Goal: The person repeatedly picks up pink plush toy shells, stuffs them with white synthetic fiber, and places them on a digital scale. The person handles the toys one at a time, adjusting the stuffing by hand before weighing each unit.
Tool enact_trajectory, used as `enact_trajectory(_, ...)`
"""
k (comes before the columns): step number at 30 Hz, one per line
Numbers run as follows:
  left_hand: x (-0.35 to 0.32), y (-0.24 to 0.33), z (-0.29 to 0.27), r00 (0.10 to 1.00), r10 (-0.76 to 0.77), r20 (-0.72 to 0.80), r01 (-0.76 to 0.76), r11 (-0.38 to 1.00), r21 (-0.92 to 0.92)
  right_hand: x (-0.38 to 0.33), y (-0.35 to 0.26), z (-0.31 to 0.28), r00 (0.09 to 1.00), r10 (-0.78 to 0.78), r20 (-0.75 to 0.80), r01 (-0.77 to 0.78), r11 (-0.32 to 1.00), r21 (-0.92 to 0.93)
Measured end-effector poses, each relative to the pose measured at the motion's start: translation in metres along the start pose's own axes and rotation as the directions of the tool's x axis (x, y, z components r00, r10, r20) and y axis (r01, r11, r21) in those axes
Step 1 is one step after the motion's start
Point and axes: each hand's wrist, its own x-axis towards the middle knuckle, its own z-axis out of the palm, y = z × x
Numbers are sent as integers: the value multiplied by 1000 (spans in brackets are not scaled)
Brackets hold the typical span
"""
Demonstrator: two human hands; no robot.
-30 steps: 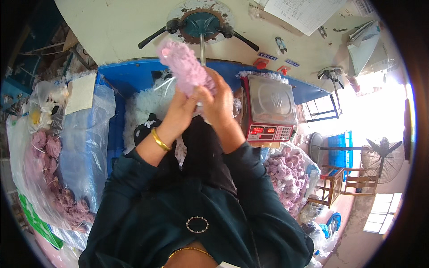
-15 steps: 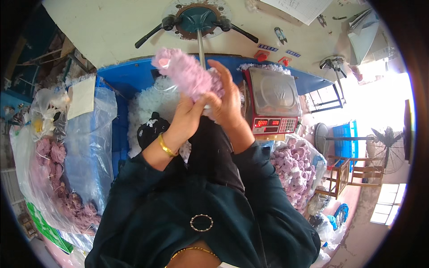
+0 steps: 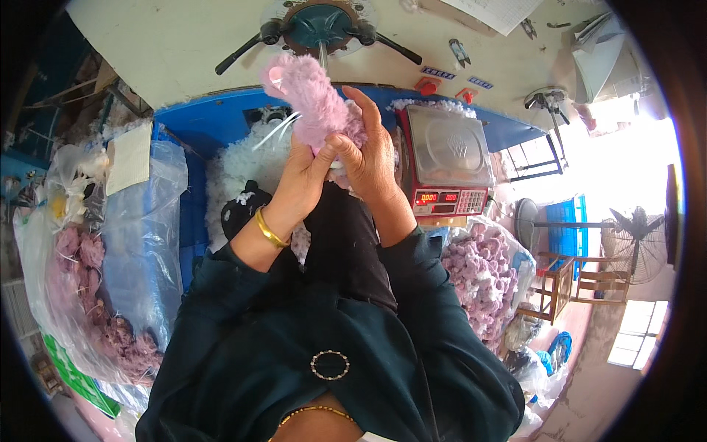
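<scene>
A fluffy pink plush toy (image 3: 317,96) is held upright between my two hands, just in front of a metal tube that comes out of the machine. My left hand (image 3: 303,171) grips its lower part, thumb pressed in from the near side. On the other side my right hand (image 3: 366,155) holds it too, thumb against the fur and fingers round the back. White strings hang from the toy's left side. Below lies white stuffing fluff (image 3: 247,158) in a blue bin (image 3: 193,221). What the fingers behind the toy do is hidden.
The machine's head (image 3: 317,29) has two black handles. A red digital scale (image 3: 449,147) stands at the right, above a bag of pink plush pieces (image 3: 480,280). Further plush pieces (image 3: 96,287) fill a clear bag at the left. Thread snips (image 3: 459,53) lie on the table.
The toy has tilted more upright and its top has moved slightly up and right. The white strings now stick out more to the left. Both hands still hold it.
</scene>
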Motion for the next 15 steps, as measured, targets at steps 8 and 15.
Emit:
enact_trajectory(8, -13, -12, -30, 999, -16, -36, 15, 1000, -24, -9, -3, 25, 985, -169, 18, 167, 939, -300)
enact_trajectory(15, 12, 37, -8, 995, -103, 14, 103, 993, -65, 30, -31, 6, 945, 326, 40, -326, 945, 11)
